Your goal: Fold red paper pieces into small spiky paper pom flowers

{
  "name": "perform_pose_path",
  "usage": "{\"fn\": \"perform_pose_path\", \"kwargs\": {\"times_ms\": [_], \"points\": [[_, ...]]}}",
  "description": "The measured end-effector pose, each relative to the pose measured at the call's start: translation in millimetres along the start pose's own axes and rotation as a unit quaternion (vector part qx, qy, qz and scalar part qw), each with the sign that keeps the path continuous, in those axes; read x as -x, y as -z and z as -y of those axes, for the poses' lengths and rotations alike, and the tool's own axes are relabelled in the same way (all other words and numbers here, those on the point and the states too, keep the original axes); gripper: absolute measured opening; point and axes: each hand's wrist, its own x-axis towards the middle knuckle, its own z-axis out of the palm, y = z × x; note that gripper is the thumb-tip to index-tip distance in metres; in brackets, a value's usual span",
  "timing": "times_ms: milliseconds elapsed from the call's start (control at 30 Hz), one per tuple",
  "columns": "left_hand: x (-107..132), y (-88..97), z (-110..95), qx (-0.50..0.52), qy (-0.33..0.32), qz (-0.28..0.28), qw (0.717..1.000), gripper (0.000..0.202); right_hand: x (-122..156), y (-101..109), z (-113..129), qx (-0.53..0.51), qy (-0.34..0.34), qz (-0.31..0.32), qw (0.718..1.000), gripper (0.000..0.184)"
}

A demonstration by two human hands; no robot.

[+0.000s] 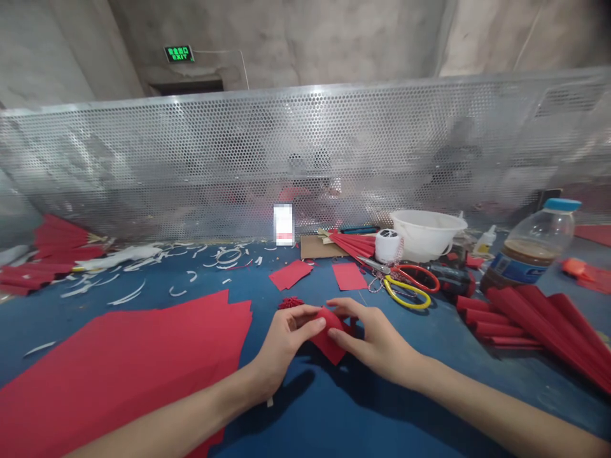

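My left hand (285, 340) and my right hand (372, 337) meet over the blue table, both pinching a small piece of red paper (329, 343) between thumbs and fingers. The paper is bent up at its top edge. Just behind it lies a small red pleated rosette (291, 302). Two loose red paper squares (290, 274) (349, 277) lie farther back.
A stack of large red sheets (119, 369) lies at my left. Folded red fans (539, 318) and a drink bottle (529, 254) are at right. Scissors (405, 283), a thread spool (386, 246) and a white bowl (427, 232) stand behind. A perforated metal screen (305, 159) closes the back.
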Motion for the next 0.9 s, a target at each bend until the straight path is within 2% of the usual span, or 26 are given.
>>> {"fn": "perform_pose_path", "kwargs": {"times_ms": [67,133,233,333,400,467,600,733,900], "points": [[0.1,1.1,1.2,0.013,0.001,-0.008,1.0,0.03,-3.7,2.0,-3.1,-0.129,-0.036,0.05,0.99,0.041],[-0.6,2.2,1.9,0.008,-0.014,-0.039,0.999,0.031,-6.9,3.3,-5.7,-0.215,-0.065,0.061,0.973,0.043],[-1.8,3.4,1.7,-0.016,-0.05,-0.104,0.993,0.031,-8.4,3.0,-6.3,-0.276,-0.103,0.029,0.955,0.044],[-1.6,2.9,0.7,-0.014,-0.046,-0.083,0.995,0.034,-7.4,1.1,-2.9,-0.313,-0.107,0.034,0.943,0.041],[-0.7,2.0,0.3,-0.012,-0.037,-0.049,0.998,0.037,-6.9,0.2,-0.3,-0.322,-0.097,0.047,0.941,0.04],[0.2,0.9,0.5,-0.025,-0.033,-0.04,0.998,0.035,-7.0,-0.2,1.3,-0.321,-0.09,0.052,0.941,0.039],[1.2,-0.8,1.3,-0.059,-0.037,-0.059,0.996,0.028,-8.1,-0.8,0.6,-0.294,-0.086,0.058,0.95,0.039],[2.1,-1.6,1.6,-0.077,-0.046,-0.062,0.994,0.023,-8.3,-2.2,-2.8,-0.224,-0.091,0.035,0.97,0.041],[2.4,-0.5,2.5,-0.08,-0.062,-0.086,0.991,0.025,-7.4,-1.0,-4.6,-0.23,-0.111,0.044,0.966,0.041]]}}
